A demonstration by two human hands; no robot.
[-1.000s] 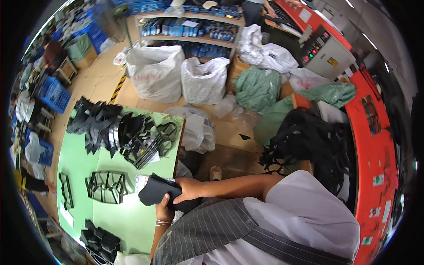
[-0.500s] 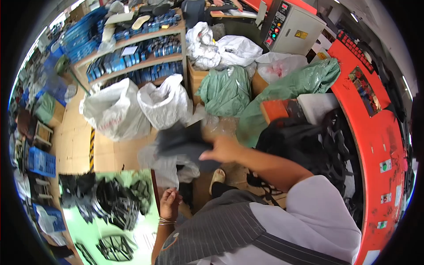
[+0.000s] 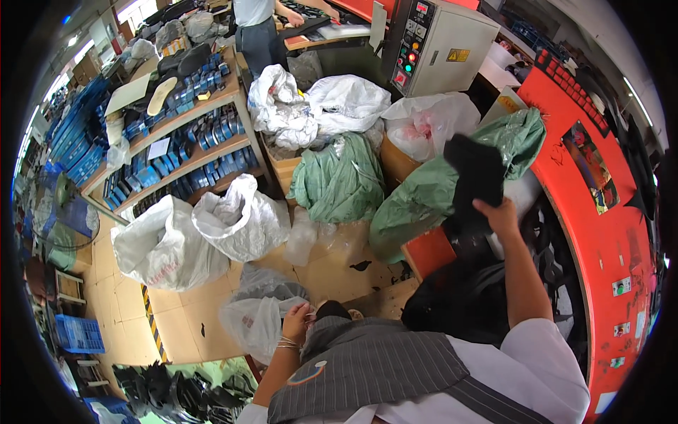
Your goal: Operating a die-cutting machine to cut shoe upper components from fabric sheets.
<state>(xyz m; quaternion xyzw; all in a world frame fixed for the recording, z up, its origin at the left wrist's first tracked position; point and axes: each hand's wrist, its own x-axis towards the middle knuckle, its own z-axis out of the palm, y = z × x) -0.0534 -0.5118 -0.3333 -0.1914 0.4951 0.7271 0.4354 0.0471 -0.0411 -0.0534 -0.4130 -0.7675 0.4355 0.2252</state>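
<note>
My right hand (image 3: 500, 215) is closed on the lower edge of a black piece of material (image 3: 477, 173), perhaps fabric or several layers together. The piece is lifted over a green sack (image 3: 417, 201) and an orange-red block (image 3: 429, 254), at the right side. Close to my body, my left hand (image 3: 298, 324) has its fingers curled together; whether anything is in them is hidden. Just beyond it a greyish clear plastic bag (image 3: 254, 311) rests on the floor. A heap of black material (image 3: 452, 297) lies below my right forearm.
A green-topped table (image 3: 236, 369) with black pieces is at lower left. White sacks (image 3: 166, 244) and a green bundle (image 3: 339, 180) stand ahead, before a shelf (image 3: 191, 124) of blue blocks. A red machine (image 3: 593, 268) lines the right; another person (image 3: 256, 32) works at the back.
My right hand has carried the black piece from the middle to the right and farther away. The view has shifted, so the green-topped table sits lower and more of the other person shows.
</note>
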